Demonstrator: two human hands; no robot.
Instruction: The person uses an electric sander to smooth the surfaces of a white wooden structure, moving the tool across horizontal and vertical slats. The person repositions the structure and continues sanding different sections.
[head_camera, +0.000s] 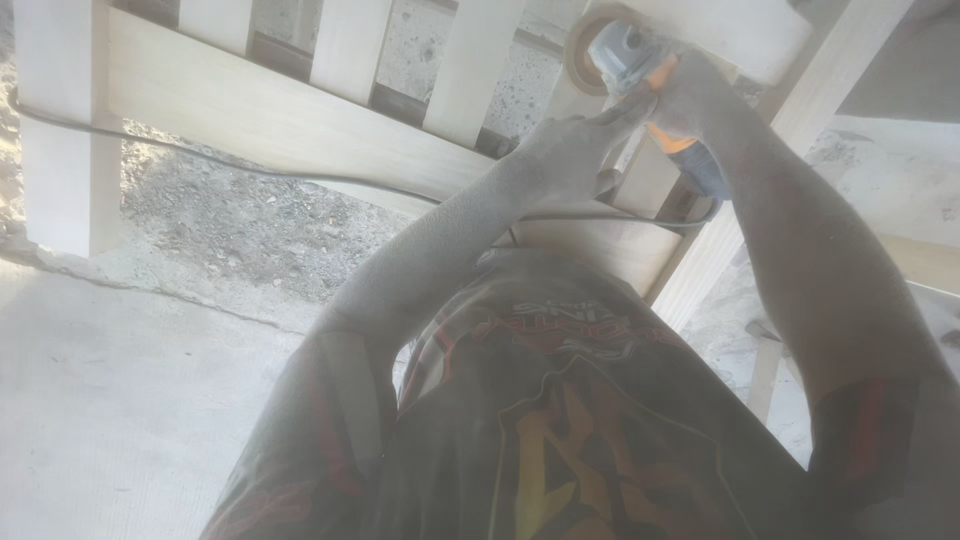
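Left hand (570, 150): wrapped around the sander's front.
Right hand (690, 100): squeezes the sander's orange handle.
Sander (625, 55): far right, disc pressed on the pale wooden frame (260, 115).
Cord (230, 165): runs left.

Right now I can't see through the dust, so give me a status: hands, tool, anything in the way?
Left hand and right hand both grip the sander. Disc against the pale wooden frame. Power cord trails across the frame, left of the hands.
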